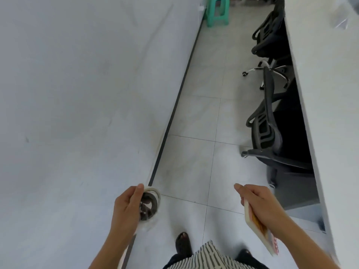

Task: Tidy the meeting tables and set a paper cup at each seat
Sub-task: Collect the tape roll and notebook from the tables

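Clearly, head view, the only one:
Left hand (pixel 127 205): closed around a stack of tape rolls (pixel 149 206), thumb on the upper rim, fingers passed behind; it hangs just past the near right edge of the left table (pixel 77 94), over the floor (pixel 194 152).
Right hand (pixel 258 204): closed on a thin book (pixel 258 228), thumb on top, fingers underneath, the book pointing down and back beside the forearm.
Tape rolls, handling: light, stiff rings, likely smooth at the sides; several loose rings can slide apart, so a pinch through the cores or across the whole stack looks safest. How many rolls there are I cannot tell.
Book, handling: light and flat, probably a little flexible; held near one end it may droop or slip, so a hold nearer its middle, or along the spine, would be steadier.
Paper cups: none in sight, on either table or in either hand.
Left table: its visible top is bare.
Right table (pixel 330 94): long edge runs up the right side; two chairs (pixel 268 133) pushed in under it; something clear and blurred lies at its far end.
Stool (pixel 217 11): green, on the floor at the far end of the aisle.
Stage, as judged: clearing items away; cups not yet begun.
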`<action>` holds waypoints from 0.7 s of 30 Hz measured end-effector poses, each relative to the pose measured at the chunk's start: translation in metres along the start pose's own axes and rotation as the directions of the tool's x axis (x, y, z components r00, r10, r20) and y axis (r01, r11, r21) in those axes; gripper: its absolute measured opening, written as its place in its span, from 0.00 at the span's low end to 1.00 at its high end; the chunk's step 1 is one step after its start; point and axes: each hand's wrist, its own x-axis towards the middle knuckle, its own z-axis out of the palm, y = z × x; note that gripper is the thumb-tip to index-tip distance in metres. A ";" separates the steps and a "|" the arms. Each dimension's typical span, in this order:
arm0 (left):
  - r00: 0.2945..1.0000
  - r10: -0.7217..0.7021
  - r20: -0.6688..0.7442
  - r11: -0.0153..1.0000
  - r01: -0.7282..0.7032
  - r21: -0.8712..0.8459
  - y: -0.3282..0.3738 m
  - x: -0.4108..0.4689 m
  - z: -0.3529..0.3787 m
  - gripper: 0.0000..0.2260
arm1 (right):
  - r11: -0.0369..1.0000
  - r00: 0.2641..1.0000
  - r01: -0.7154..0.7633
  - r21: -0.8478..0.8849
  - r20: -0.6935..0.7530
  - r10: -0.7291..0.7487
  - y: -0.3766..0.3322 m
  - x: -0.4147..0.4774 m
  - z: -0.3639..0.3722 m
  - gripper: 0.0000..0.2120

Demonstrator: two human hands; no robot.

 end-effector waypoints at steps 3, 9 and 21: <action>1.000 0.005 0.006 1.000 -0.005 -0.008 0.006 0.037 -0.017 0.14 | 1.000 1.000 0.013 0.016 -0.017 -0.012 -0.027 0.014 0.017 0.22; 0.994 0.045 0.100 0.999 -0.048 0.023 0.038 0.121 0.013 0.14 | 0.997 0.996 -0.057 0.055 -0.058 0.060 -0.050 0.072 0.014 0.24; 0.981 0.139 0.134 0.987 -0.149 0.064 0.181 0.320 0.111 0.12 | 0.997 0.999 -0.003 0.073 -0.051 0.007 -0.156 0.306 -0.058 0.24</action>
